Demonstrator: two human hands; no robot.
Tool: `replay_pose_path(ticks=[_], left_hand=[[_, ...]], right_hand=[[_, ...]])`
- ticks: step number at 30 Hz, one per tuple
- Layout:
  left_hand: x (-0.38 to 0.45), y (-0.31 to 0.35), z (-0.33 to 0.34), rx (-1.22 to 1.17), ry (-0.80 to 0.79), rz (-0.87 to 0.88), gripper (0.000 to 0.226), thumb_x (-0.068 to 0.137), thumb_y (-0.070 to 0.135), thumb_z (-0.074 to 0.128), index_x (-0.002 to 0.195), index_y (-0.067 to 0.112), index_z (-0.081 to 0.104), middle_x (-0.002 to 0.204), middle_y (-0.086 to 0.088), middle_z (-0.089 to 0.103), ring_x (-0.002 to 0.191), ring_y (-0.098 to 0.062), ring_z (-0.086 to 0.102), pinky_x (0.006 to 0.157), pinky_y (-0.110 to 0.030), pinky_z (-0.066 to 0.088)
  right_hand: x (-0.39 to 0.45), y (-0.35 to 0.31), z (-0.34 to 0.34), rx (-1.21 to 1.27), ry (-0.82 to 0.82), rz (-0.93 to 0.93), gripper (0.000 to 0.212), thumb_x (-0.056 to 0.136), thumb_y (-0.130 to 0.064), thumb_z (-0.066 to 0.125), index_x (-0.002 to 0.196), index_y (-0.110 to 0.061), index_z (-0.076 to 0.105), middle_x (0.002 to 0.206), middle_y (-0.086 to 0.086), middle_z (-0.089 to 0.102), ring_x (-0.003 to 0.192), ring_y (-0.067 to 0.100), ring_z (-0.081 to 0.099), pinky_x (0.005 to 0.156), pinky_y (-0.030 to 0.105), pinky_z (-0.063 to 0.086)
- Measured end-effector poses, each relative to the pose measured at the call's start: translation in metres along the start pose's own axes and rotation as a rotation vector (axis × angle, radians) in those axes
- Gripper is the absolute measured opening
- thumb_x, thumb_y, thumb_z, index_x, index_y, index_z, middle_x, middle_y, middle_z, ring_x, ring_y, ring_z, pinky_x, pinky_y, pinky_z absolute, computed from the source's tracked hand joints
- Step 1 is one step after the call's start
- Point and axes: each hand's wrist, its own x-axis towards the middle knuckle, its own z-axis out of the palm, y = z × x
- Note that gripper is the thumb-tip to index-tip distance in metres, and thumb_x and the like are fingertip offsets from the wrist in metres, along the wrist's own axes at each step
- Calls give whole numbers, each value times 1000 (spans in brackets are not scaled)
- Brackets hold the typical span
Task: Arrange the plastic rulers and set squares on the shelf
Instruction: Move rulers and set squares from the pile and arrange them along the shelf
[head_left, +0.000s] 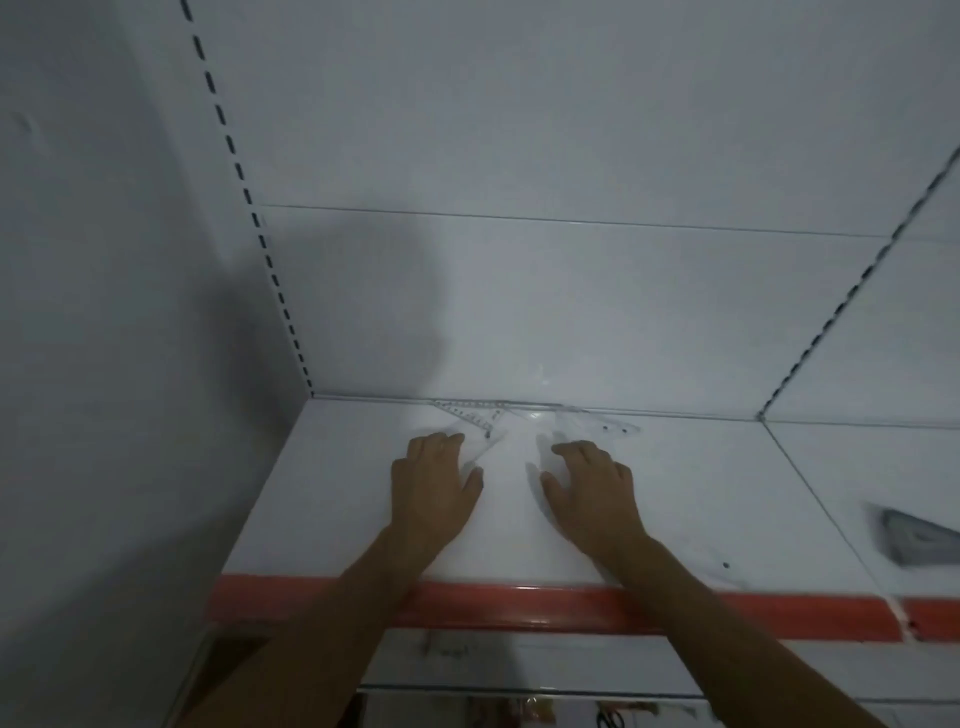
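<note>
Left hand (434, 486) palm-down on white shelf (332, 493), fingers loosely spread, fingertips resting on clear set square (475, 423) at 12 o'clock of the hand. Right hand (592, 488) palm-down just beside, fingers relaxed and slightly bent, gripping nothing; clear ruler (602, 421) at its 12 o'clock along the back wall, contact not discernible. Grey set square (917, 538) at 3 o'clock, well apart; red shelf edge strip (519, 605) at 6 o'clock.

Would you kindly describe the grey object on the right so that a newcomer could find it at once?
Start at the white shelf with the red front strip and follow it right, past both hands, across the seam onto the next panel. There, near the picture's right edge, lies a dark grey triangular piece. Unlike the clear plastic set squares at the back wall, it is opaque, though blurred.
</note>
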Motion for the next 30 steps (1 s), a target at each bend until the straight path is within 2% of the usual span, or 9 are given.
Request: replay_pose_path(ticks=[2,6,10,12,16,21,25,30], left_hand=[[6,0,5,40,-4,-6,61,91,56,41,141,21,40,144,-1,42,132,-22,33,102,-41,30],[19,4,13,86,-65,-49,70,89,63,41,144,21,34,150,-2,31,135,-23,25,102,-45,25],[14,6,15,110,13,-39,50,94,51,41,135,24,47,136,2,47,125,-23,35,95,-43,30],[14,4,17,71,44,1,39,95,43,47,129,26,54,128,2,53,119,-23,41,92,-42,32],[17,2,21,-36,66,83,29,92,28,57,120,23,63,117,-1,60,112,-24,49,89,-41,37],[18,-3,31,-195,85,198,22,83,6,67,104,11,71,99,-7,68,96,-32,58,81,-43,50],[17,-5,34,-236,79,280,26,82,-1,64,104,11,70,102,-5,68,96,-29,57,83,-44,49],[14,-6,32,-265,43,330,26,86,5,57,107,16,66,108,-1,65,103,-26,55,89,-44,44]], right_hand=[[-9,19,0,-57,59,53,49,87,-49,38,118,-18,60,114,3,61,103,24,59,86,38,42],[-16,42,-6,-54,59,200,45,92,-43,48,129,-19,52,125,2,56,112,21,53,93,37,37],[-14,48,2,-62,47,277,52,89,-52,44,132,-21,48,124,2,55,112,22,52,93,38,37],[-14,49,8,-96,73,261,56,87,-57,42,130,-22,50,120,2,56,108,21,53,91,38,38],[-15,50,11,-109,119,240,52,88,-54,46,129,-21,51,119,2,58,108,22,53,91,38,38],[-16,51,13,-93,142,179,63,83,-63,31,124,-22,55,116,0,58,105,21,54,89,38,39],[-17,51,14,-67,142,120,60,82,-64,37,121,-23,58,111,-2,59,101,20,56,85,35,38],[-18,51,16,-73,163,83,49,79,-61,51,108,-24,62,102,-3,60,92,19,57,79,34,39]])
